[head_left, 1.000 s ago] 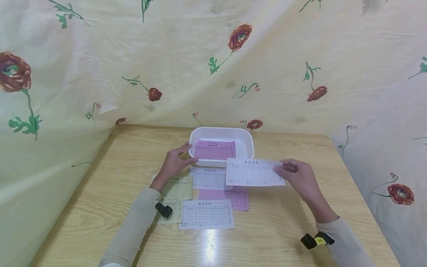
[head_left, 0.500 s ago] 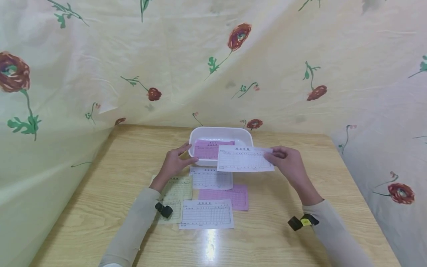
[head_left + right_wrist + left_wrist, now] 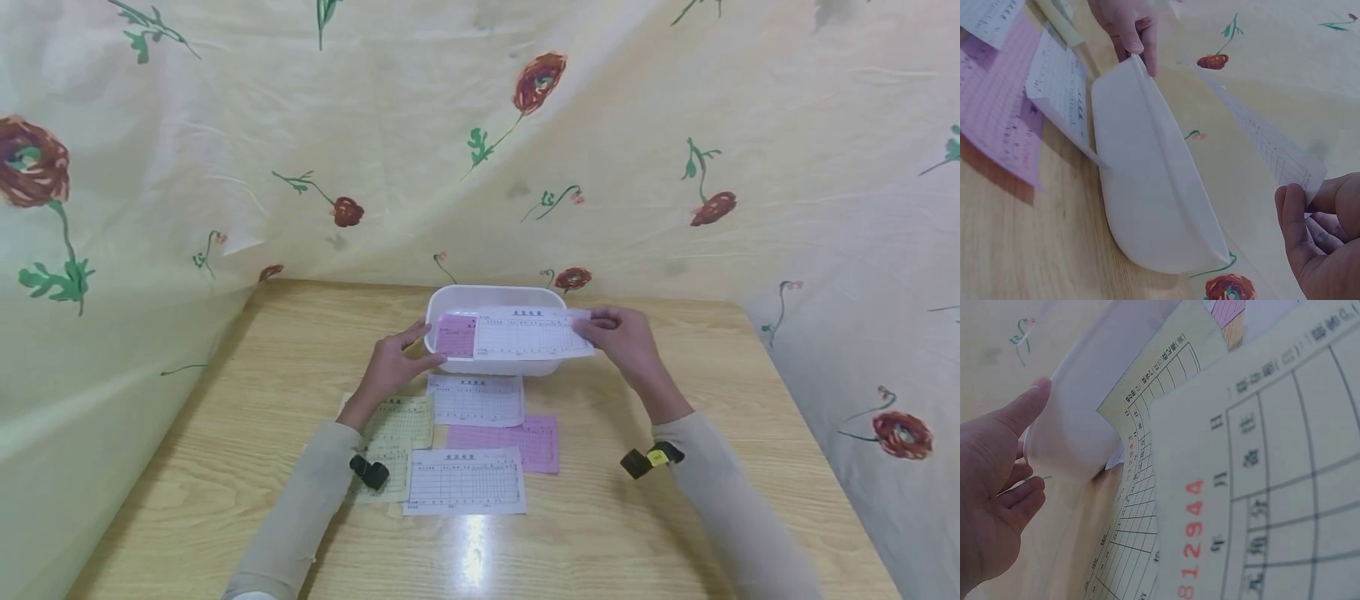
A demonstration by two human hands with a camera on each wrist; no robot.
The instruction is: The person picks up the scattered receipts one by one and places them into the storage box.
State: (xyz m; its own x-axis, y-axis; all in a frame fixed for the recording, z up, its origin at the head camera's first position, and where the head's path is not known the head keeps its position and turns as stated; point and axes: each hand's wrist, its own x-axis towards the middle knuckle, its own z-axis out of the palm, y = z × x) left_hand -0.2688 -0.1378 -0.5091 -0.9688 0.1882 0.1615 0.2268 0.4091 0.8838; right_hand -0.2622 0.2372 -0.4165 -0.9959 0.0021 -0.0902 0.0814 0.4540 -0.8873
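A white plastic tray (image 3: 546,299) stands at the table's middle back with a pink form (image 3: 455,335) lying inside. My right hand (image 3: 619,337) pinches the right end of a white printed form (image 3: 528,333) and holds it flat over the tray, covering most of the pink one. In the right wrist view the same fingers (image 3: 1300,234) pinch the form's (image 3: 1266,147) corner above the tray (image 3: 1154,187). My left hand (image 3: 393,362) rests against the tray's left front corner, thumb on the rim; the left wrist view shows that hand (image 3: 997,487) against the tray wall (image 3: 1085,419).
Loose forms lie in front of the tray: a white one (image 3: 476,400), a pink one (image 3: 517,437), another white one (image 3: 465,481) and a yellow one (image 3: 393,433). Flowered cloth (image 3: 480,142) hangs behind and at both sides of the wooden table (image 3: 187,467).
My right hand has carried the white form up and to the left, from in front of the tray to over it. The left hand has stayed on the tray.
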